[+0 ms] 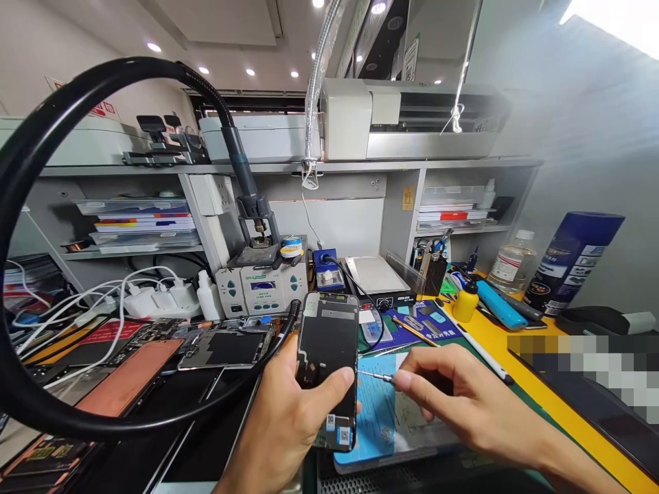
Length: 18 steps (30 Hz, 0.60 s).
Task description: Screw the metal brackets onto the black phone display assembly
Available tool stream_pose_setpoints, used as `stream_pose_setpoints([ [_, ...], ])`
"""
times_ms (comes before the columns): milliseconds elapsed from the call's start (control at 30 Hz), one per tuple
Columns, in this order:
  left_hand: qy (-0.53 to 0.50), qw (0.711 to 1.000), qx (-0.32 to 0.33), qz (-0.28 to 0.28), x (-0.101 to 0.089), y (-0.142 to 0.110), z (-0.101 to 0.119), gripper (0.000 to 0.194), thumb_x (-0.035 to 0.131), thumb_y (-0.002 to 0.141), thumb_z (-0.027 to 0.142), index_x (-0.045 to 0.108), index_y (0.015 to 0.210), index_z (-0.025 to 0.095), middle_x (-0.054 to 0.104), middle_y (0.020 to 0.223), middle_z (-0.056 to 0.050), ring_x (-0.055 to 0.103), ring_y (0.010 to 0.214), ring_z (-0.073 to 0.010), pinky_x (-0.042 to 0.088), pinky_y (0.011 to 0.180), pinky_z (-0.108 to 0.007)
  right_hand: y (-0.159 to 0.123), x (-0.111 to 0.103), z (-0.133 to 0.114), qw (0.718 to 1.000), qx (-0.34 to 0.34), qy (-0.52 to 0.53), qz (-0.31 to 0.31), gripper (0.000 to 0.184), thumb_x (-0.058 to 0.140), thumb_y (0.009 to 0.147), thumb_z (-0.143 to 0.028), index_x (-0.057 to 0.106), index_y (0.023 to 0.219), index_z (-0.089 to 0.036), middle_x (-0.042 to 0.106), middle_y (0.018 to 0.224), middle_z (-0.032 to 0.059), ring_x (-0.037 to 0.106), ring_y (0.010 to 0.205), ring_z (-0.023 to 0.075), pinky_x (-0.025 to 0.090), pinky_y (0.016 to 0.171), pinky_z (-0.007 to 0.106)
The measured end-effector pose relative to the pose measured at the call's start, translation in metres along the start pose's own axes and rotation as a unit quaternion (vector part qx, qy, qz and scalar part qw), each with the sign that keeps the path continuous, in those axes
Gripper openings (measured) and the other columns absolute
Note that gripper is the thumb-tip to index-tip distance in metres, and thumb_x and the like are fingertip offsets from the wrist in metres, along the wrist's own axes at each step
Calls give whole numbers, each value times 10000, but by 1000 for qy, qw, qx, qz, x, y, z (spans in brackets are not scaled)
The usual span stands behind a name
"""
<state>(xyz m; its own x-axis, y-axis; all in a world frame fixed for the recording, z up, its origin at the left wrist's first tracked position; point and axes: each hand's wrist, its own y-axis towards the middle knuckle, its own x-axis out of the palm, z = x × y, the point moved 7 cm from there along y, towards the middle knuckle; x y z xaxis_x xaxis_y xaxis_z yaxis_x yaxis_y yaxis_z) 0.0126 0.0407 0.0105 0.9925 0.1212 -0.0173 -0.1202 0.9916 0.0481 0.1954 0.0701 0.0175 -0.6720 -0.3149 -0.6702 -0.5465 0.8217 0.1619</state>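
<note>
My left hand point(293, 412) grips a black phone screen assembly point(328, 339) by its sides, thumb across the lower part. Its dark inner face is toward me, with small stickers and codes near the bottom. Between the thumb and fingers of my right hand point(463, 391) is a slim metal screwdriver point(377, 376). Its thin tip meets the right edge of the screen assembly, close to my left thumb; whether it touches, I cannot tell. Below the hands lies a blue pad point(373, 425) on the green mat point(519, 405).
A thick black hose point(123, 422) loops across the left, over several phone parts. Behind stand a hot air station point(262, 291) and a flat heating plate point(373, 274). To the right are a yellow bottle point(466, 303), a blue spray can point(574, 264) and a white pen-like tool point(476, 343).
</note>
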Motion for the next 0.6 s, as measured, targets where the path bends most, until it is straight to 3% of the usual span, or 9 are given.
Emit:
stream_pose_setpoints([
  [67, 1, 1000, 6, -2, 0, 1, 1, 323, 729, 779, 353, 698, 1050, 179, 767, 851, -62, 688, 659, -222, 557, 649, -321, 0, 0, 0, 1000, 7, 3, 2, 421, 469, 994, -488, 557, 699, -200, 465, 613, -32, 452, 593, 145, 383, 546, 246],
  [167, 4, 1000, 23, 9, -2, 2, 3, 330, 745, 760, 324, 701, 1054, 182, 782, 948, -77, 711, 812, -257, 558, 756, -334, -2, -2, -3, 1000, 1, 23, 15, 253, 575, 940, -444, 576, 850, -208, 511, 694, -26, 470, 643, 152, 407, 567, 239],
  [233, 11, 999, 29, 8, -3, 2, 4, 315, 740, 763, 319, 703, 1045, 183, 783, 943, -76, 711, 861, -268, 553, 791, -340, -2, -1, -3, 1000, 3, 10, 0, 275, 548, 957, -436, 569, 807, -206, 506, 689, -27, 459, 636, 146, 400, 569, 235],
  [300, 22, 1000, 21, -5, -2, 2, 3, 293, 720, 783, 335, 700, 1032, 181, 779, 911, -74, 710, 795, -255, 561, 733, -333, -2, 1, -2, 1000, 8, -4, -18, 374, 479, 990, -455, 573, 732, -201, 480, 646, -28, 454, 609, 143, 390, 553, 234],
  [467, 30, 999, 22, -31, -2, 4, 2, 336, 703, 806, 338, 657, 1105, 194, 765, 964, -71, 707, 822, -249, 564, 745, -332, -3, -3, 0, 1000, -2, -6, 24, 254, 598, 926, -441, 663, 870, -201, 572, 685, -12, 526, 636, 163, 431, 569, 239],
  [600, 40, 998, 17, -50, -1, 5, -1, 336, 710, 796, 362, 638, 1073, 186, 741, 855, -51, 690, 702, -226, 570, 669, -334, -2, -3, 0, 999, -15, -27, 30, 309, 601, 930, -448, 690, 790, -187, 654, 726, 16, 573, 687, 180, 446, 621, 252],
])
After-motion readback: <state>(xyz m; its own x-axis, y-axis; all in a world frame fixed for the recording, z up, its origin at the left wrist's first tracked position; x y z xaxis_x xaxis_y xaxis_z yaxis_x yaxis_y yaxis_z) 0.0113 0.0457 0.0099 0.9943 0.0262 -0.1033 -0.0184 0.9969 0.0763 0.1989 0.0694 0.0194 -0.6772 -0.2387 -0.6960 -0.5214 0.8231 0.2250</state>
